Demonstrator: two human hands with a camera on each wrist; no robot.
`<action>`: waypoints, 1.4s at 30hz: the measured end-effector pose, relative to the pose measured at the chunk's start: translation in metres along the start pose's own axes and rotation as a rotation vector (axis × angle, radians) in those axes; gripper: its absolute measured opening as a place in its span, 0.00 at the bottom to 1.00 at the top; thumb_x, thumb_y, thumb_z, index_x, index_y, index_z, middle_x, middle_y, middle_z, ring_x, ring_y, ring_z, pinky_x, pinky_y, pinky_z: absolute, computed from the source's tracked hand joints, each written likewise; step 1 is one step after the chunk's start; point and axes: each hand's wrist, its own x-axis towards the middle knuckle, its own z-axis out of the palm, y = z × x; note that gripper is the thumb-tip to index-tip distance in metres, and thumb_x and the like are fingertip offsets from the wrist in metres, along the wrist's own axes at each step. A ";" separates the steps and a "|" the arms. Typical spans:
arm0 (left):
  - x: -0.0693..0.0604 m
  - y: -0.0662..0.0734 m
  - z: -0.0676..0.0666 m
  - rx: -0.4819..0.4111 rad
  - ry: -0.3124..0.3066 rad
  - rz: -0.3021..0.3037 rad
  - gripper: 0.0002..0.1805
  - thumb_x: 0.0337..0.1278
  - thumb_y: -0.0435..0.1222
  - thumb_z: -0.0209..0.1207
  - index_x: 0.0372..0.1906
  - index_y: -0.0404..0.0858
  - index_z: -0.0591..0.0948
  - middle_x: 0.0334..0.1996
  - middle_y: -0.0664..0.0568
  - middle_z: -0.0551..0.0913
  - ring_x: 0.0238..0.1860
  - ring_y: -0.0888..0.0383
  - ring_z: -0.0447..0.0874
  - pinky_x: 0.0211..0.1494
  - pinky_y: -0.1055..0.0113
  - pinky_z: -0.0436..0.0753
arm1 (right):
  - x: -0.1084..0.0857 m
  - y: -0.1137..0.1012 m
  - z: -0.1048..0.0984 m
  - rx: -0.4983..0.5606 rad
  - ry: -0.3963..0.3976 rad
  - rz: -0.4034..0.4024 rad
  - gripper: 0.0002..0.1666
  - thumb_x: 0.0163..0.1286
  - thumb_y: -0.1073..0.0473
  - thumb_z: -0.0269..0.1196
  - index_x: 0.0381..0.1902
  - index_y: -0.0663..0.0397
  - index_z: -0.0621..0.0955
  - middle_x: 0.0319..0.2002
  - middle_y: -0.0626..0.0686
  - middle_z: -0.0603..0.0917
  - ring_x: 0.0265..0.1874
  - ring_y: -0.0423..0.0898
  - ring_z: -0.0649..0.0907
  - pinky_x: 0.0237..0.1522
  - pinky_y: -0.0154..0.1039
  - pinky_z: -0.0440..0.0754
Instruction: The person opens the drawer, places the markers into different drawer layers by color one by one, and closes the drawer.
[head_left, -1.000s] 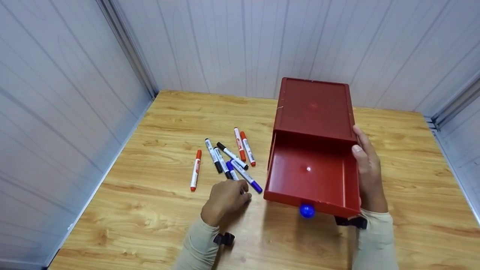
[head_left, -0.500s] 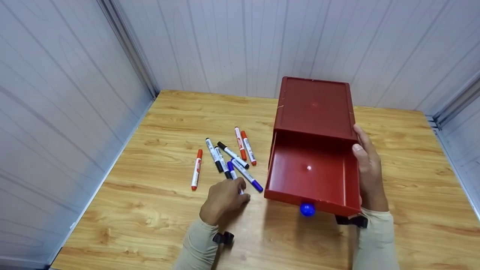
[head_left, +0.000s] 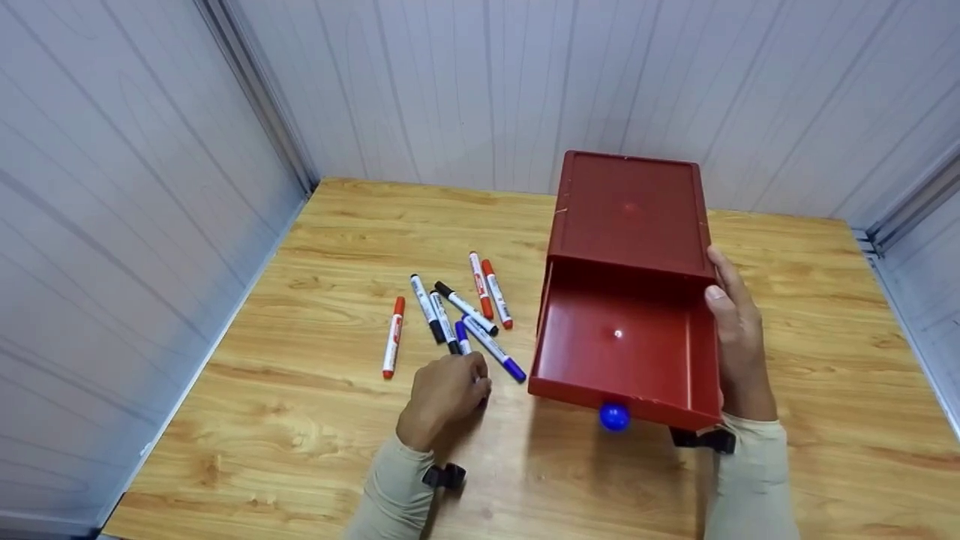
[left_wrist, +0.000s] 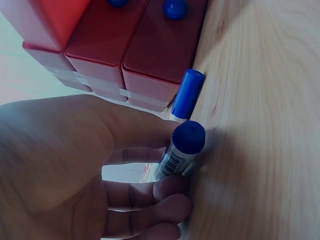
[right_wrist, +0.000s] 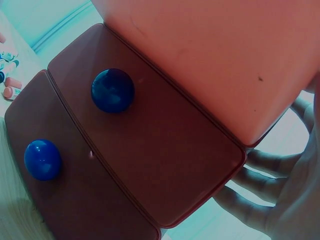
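In the head view my left hand (head_left: 446, 390) is low over the table at the near end of a marker group. Its thumb and fingers pinch a blue-capped marker (left_wrist: 181, 150), seen end-on in the left wrist view. Another blue marker (head_left: 495, 349) lies just beyond, its cap (left_wrist: 188, 94) close to the thumb. My right hand (head_left: 739, 345) rests along the right side of a red drawer cabinet (head_left: 630, 210), its fingers (right_wrist: 272, 165) fairly straight against it. The top drawer (head_left: 615, 352) is pulled out and holds nothing.
Black markers (head_left: 427, 309) and red markers (head_left: 497, 294) lie left of the cabinet, with one red marker (head_left: 394, 337) apart. Lower drawers (right_wrist: 145, 150) with blue knobs (right_wrist: 113, 90) are closed beneath the pulled-out one. Pale panels (head_left: 465, 90) border the wooden table (head_left: 300, 450).
My left thumb and fingers have closed in around the blue-capped marker, and the hand has drawn slightly left. The right hand and the pulled-out drawer stay as they were.
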 end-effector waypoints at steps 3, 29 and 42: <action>-0.001 0.000 0.000 -0.011 -0.006 -0.018 0.06 0.62 0.45 0.64 0.37 0.49 0.83 0.26 0.60 0.78 0.26 0.58 0.75 0.31 0.59 0.74 | -0.001 0.000 0.000 0.006 0.002 -0.001 0.30 0.78 0.62 0.48 0.76 0.53 0.65 0.76 0.56 0.62 0.71 0.52 0.62 0.67 0.39 0.65; -0.012 -0.005 -0.007 -0.206 0.213 0.048 0.09 0.62 0.34 0.63 0.40 0.44 0.73 0.29 0.56 0.77 0.28 0.57 0.74 0.31 0.60 0.74 | -0.002 -0.002 0.002 -0.023 -0.018 0.032 0.30 0.78 0.60 0.48 0.76 0.49 0.65 0.75 0.55 0.64 0.69 0.55 0.65 0.59 0.37 0.74; -0.009 -0.004 -0.010 -0.349 0.446 0.220 0.24 0.58 0.28 0.65 0.61 0.36 0.78 0.39 0.50 0.88 0.36 0.58 0.87 0.39 0.63 0.84 | 0.002 0.001 0.001 0.031 -0.015 -0.025 0.30 0.77 0.61 0.47 0.75 0.51 0.66 0.75 0.58 0.63 0.70 0.55 0.64 0.64 0.41 0.68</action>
